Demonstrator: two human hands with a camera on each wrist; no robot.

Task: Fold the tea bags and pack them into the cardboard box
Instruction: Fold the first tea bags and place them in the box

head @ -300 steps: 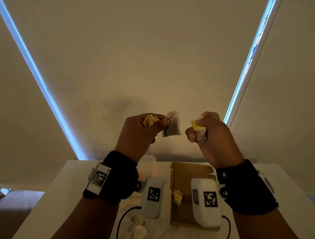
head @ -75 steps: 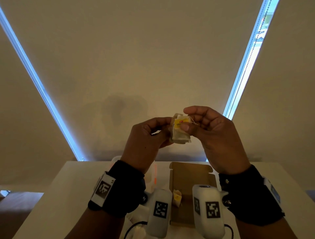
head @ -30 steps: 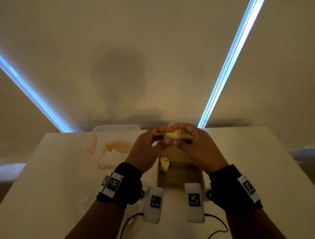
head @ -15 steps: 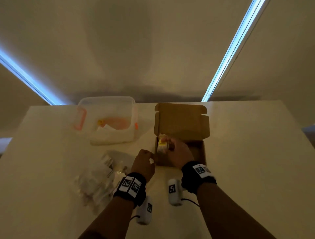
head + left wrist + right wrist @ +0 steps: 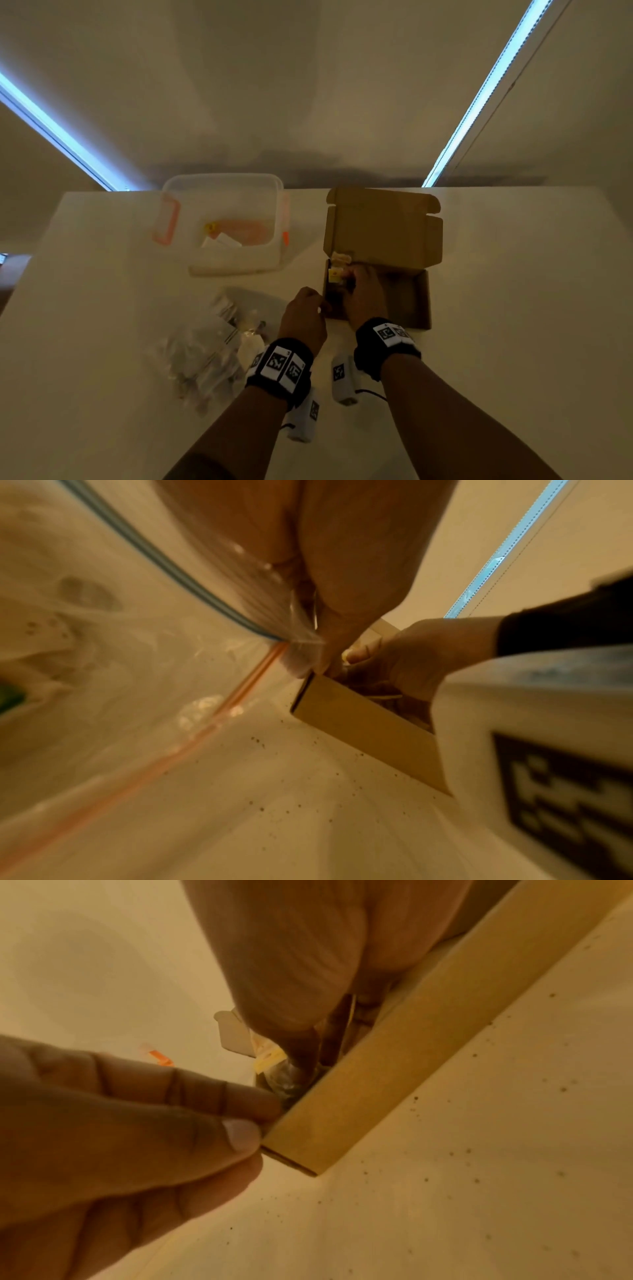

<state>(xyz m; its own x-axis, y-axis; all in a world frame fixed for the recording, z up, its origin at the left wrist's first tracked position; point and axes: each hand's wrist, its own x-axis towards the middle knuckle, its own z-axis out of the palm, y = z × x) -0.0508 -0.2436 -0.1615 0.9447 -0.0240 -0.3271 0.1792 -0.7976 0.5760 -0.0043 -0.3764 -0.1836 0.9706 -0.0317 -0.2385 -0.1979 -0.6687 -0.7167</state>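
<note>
Right hand (image 5: pixel 363 298): fingers curled round folded tea bag (image 5: pixel 335 275), inside cardboard box (image 5: pixel 407 301).
Left hand (image 5: pixel 303 317): pinches box's near-left corner.

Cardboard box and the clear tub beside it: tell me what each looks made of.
Cardboard box: plain brown paperboard, matte; the layered edge at its corner, seen from the right wrist, suggests folded or corrugated board. Clear tub: translucent, faintly glossy plastic by the look, since its contents show through the wall; orange clips sit on its sides, probably plastic too.
</note>
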